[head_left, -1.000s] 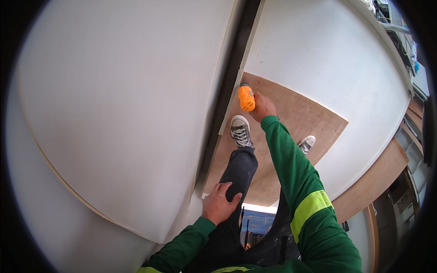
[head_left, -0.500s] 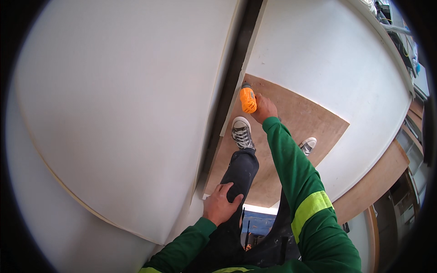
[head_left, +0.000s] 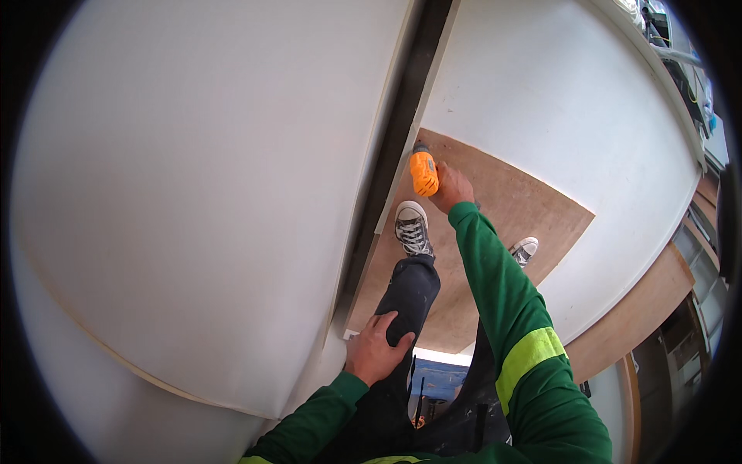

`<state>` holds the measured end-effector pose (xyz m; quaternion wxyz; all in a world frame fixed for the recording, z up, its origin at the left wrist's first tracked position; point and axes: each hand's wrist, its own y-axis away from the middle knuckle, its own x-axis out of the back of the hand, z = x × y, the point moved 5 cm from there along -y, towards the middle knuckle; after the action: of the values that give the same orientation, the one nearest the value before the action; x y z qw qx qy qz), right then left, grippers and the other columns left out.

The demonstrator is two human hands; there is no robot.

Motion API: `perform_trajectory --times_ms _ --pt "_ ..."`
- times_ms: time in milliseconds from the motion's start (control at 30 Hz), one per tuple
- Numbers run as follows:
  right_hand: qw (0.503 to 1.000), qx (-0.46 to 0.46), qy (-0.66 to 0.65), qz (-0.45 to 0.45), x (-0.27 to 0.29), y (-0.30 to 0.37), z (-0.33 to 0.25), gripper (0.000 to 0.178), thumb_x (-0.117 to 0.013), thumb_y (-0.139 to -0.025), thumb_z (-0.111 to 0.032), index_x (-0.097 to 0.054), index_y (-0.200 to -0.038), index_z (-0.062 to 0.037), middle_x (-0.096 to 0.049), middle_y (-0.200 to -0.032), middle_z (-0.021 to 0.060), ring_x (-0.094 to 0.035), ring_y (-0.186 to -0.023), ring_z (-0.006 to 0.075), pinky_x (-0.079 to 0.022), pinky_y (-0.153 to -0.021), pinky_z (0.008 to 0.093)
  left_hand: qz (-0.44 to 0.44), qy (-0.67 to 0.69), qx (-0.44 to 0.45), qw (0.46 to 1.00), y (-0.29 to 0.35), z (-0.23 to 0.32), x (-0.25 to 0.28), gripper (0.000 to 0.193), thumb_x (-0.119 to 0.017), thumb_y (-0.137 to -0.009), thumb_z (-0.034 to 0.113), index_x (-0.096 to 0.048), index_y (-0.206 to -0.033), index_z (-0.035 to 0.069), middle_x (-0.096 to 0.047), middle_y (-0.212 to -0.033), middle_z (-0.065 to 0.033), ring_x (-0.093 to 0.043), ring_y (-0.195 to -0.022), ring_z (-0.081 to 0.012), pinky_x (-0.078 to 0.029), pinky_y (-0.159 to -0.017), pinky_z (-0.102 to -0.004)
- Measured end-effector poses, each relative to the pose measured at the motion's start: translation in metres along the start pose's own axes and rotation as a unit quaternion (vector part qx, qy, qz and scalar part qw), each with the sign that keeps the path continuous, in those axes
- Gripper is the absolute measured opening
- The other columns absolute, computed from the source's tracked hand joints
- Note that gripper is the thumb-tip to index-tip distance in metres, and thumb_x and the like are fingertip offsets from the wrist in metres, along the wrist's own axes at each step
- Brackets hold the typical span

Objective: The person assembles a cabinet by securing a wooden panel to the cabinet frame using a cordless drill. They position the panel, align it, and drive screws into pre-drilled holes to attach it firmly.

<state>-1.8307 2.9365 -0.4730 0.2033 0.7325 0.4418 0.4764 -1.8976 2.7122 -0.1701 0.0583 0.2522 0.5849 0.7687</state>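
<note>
An orange cordless drill (head_left: 424,173) is gripped in my right hand (head_left: 453,188), its dark chuck pointing away from me. The chuck end is at the far left corner of a brown plywood sheet (head_left: 510,193), near the sheet's edge; the bit's tip is too small to make out. Most of the drill's handle is hidden by my fingers. My left hand (head_left: 376,352) rests on my left thigh with its fingers spread and nothing in it. My shoes (head_left: 413,227) stand on the plywood.
The plywood lies on a large white panel (head_left: 556,100). A dark gap (head_left: 394,131) runs along its left side, beyond which is another broad white surface (head_left: 201,170). At the right are a curved-looking wooden board (head_left: 634,309) and cluttered shelving. Something blue (head_left: 439,377) shows between my legs.
The view has shifted very slightly. My right hand and the drill stay at the same corner of the plywood, and my left hand stays on my thigh.
</note>
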Motion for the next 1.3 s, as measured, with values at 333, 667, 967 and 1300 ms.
perform_trajectory --times_ms 333,667,967,1300 --pt "1.0 -0.002 0.003 -0.005 -0.002 -0.004 0.002 0.038 -0.078 -0.084 -0.023 -0.065 -0.116 -0.009 -0.077 -0.102 0.0205 -0.073 -0.1 0.0423 -0.058 -0.087 0.0532 0.017 0.01 0.007 1.0 -0.001 -0.001 -0.002 0.065 -0.076 -0.092 0.053 -0.066 -0.139 0.01 -0.069 -0.133 -0.0176 -0.07 -0.116 -0.0413 -0.058 -0.095 -0.0505" --pt "0.999 0.0 0.024 -0.025 -0.001 -0.012 0.005 0.043 -0.083 -0.084 -0.026 -0.063 -0.117 -0.0087 -0.076 -0.102 0.0202 -0.072 -0.099 0.0433 -0.057 -0.085 0.0545 0.011 0.017 0.008 1.0 -0.004 0.006 0.004 0.068 -0.075 -0.092 0.055 -0.065 -0.141 0.01 -0.069 -0.134 -0.0191 -0.07 -0.116 -0.0423 -0.058 -0.095 -0.0507" --pt "0.996 0.037 0.068 -0.042 0.003 -0.019 0.01 0.037 -0.077 -0.087 -0.028 -0.062 -0.114 -0.0086 -0.077 -0.099 0.019 -0.075 -0.096 0.0402 -0.059 -0.084 0.0534 0.013 0.014 0.005 1.0 -0.005 0.004 0.002 0.071 -0.075 -0.091 0.058 -0.064 -0.142 0.01 -0.07 -0.132 -0.02 -0.07 -0.115 -0.0426 -0.058 -0.095 -0.0505" --pt "0.97 0.123 0.21 -0.025 -0.004 -0.022 0.017 0.03 -0.07 -0.092 -0.026 -0.062 -0.117 -0.0102 -0.077 -0.106 0.0136 -0.075 -0.101 0.0354 -0.057 -0.085 0.0533 0.017 0.004 0.011 1.0 0.004 -0.001 -0.005 0.069 -0.076 -0.091 0.057 -0.066 -0.14 0.009 -0.072 -0.131 -0.0177 -0.071 -0.115 -0.0403 -0.058 -0.096 -0.0488"
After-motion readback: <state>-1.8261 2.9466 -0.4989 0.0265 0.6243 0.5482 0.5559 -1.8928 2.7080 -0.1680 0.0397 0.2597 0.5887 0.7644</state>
